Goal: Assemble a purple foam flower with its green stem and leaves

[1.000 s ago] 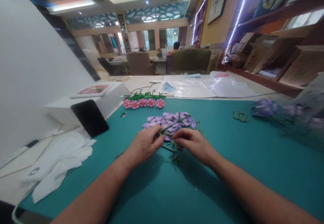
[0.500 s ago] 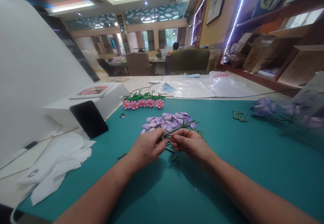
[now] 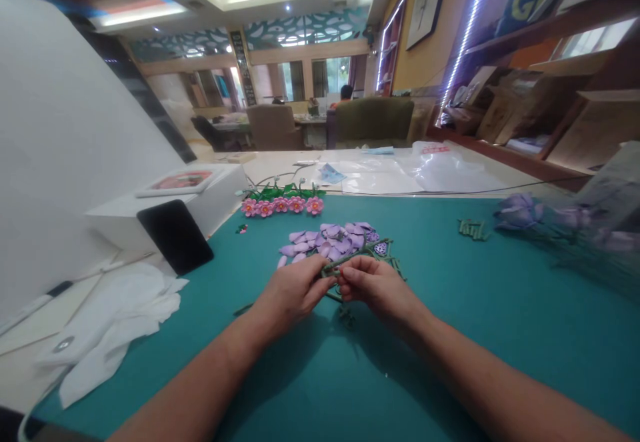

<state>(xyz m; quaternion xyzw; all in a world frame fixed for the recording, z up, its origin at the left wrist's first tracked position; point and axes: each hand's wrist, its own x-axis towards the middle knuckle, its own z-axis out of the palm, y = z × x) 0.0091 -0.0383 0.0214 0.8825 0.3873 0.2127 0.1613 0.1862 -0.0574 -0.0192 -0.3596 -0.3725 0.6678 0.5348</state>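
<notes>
Green mat [image 3: 500, 335] across table, left hand [image 3: 293, 289] gripping green stem [image 3: 347, 259] above mat, right hand [image 3: 377, 285] pinching small red piece [image 3: 342, 271] beside stem, purple petals [image 3: 327, 241] piled just beyond hands, pink flowers [image 3: 281, 205] in row behind petals.

On the flat green mat [image 3: 500, 335], five-petalled pink plastic flowers [image 3: 281, 205] lie behind and left of curved purple plastic petals [image 3: 324, 249].
</notes>
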